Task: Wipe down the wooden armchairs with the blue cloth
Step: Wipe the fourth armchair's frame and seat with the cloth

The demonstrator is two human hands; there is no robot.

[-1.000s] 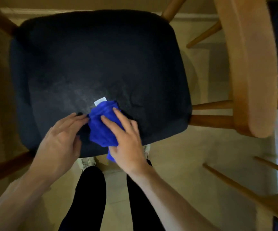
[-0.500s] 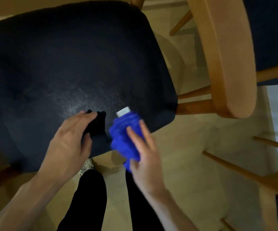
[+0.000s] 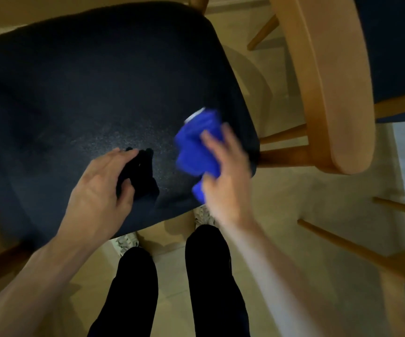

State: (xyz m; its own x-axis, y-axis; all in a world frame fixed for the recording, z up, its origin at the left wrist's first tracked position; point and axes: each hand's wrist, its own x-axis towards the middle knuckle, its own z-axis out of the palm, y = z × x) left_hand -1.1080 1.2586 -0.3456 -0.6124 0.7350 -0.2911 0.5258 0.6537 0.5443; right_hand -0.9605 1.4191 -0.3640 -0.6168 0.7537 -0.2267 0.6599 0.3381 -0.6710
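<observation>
A person looks down at a dark seat (image 3: 94,88) of a wooden armchair, their two hands apart over its near edge.

The right hand (image 3: 225,171) holds a bunched blue cloth (image 3: 196,147), fingers curled round its right side. The cloth sits over the seat's near right corner, just left of and ahead of the hand. Its long axis runs from near the wrist up and away, tilting slightly right; a small white tag (image 3: 193,115) shows at the far end, and a short tail of cloth hangs below the palm. Hand and cloth are blurred, so whether the cloth touches the seat cannot be told.

The left hand (image 3: 99,188) rests on the seat to the left of the cloth, fingers relaxed and pointing away and to the right. A dark shape just beyond its fingertips is hard to make out against the fabric.

To the right of the right hand, a pale wooden armrest (image 3: 325,76) runs away from the viewer, with wooden rails beneath it. A second chair's blue seat is cut off at the right edge. Below the hands, dark trouser legs (image 3: 208,276) and patterned shoes stand on a beige floor (image 3: 306,227).
</observation>
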